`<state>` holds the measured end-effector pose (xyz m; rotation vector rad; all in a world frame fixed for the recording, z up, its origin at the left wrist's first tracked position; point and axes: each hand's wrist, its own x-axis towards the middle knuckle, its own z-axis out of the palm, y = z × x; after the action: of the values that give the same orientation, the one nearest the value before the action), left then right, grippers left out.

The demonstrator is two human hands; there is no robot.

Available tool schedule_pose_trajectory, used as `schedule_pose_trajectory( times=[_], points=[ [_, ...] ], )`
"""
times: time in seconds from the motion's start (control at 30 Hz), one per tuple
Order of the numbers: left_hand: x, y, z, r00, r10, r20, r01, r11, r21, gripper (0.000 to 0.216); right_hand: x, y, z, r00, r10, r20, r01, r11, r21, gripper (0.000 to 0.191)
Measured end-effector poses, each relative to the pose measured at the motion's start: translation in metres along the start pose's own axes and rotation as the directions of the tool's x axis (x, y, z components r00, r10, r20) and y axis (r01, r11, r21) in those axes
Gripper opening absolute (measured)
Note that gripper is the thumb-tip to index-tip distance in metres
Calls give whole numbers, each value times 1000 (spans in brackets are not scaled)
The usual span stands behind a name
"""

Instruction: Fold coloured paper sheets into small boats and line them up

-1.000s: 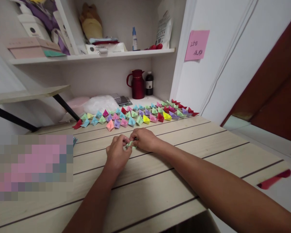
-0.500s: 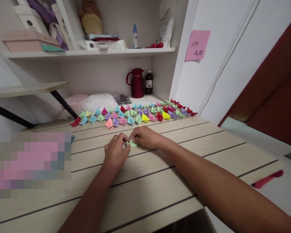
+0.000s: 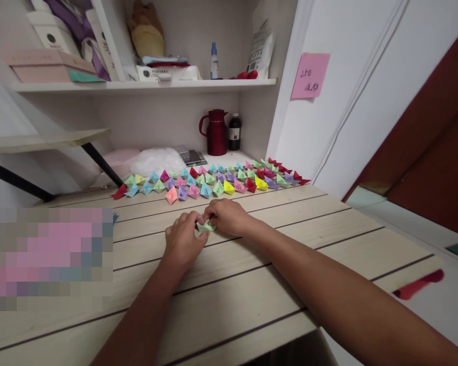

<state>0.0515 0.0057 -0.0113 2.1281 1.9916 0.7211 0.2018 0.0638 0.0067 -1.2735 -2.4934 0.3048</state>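
Note:
A small pale green paper boat [image 3: 206,227] is between my two hands, just above or on the wooden table [image 3: 229,284]; I cannot tell whether it touches the wood. My left hand [image 3: 184,235] is closed on its left end, thumb at the near side. From the right, my right hand [image 3: 226,216] pinches its far upper side, the fingertips partly hidden. Beyond my hands stand rows of folded paper boats [image 3: 205,190] in many colours.
A blurred-out patch [image 3: 49,259] covers the table's left side. Behind the boats are a plastic bag [image 3: 156,161], a dark red jug [image 3: 216,132] and a dark bottle [image 3: 234,132]. A shelf [image 3: 145,86] runs above; a black-legged stand [image 3: 99,160] is at left.
The green paper now shows more of its boat shape, with raised pointed ends. My hands have shifted only slightly around it. The view has tilted a little.

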Motion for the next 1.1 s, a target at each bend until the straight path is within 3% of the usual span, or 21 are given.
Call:
schedule_pose_trajectory(
  times=[0.27, 0.43, 0.67, 0.8, 1.1],
  points=[
    [1, 3, -3, 999, 20, -44, -29, 979, -203, 8, 3, 9, 1, 996, 91, 7, -91, 990, 105, 11],
    [3, 2, 3, 996, -63, -60, 39, 941, -335, 8, 2, 13, -2, 997, 70, 30, -74, 983, 166, 8],
    [9, -5, 7, 983, -165, -87, 105, 876, -471, 12, -5, 16, -13, 999, -7, 40, -6, 950, 313, 53],
    [9, -4, 7, 977, -182, -110, 104, 860, -499, 11, -2, 22, -5, 1000, -26, 3, 23, 927, 375, 26],
    [3, 3, -1, 964, -135, -229, 12, 882, -471, 13, 1, 20, 10, 996, 37, -85, 13, 856, 518, 17]
  ],
)
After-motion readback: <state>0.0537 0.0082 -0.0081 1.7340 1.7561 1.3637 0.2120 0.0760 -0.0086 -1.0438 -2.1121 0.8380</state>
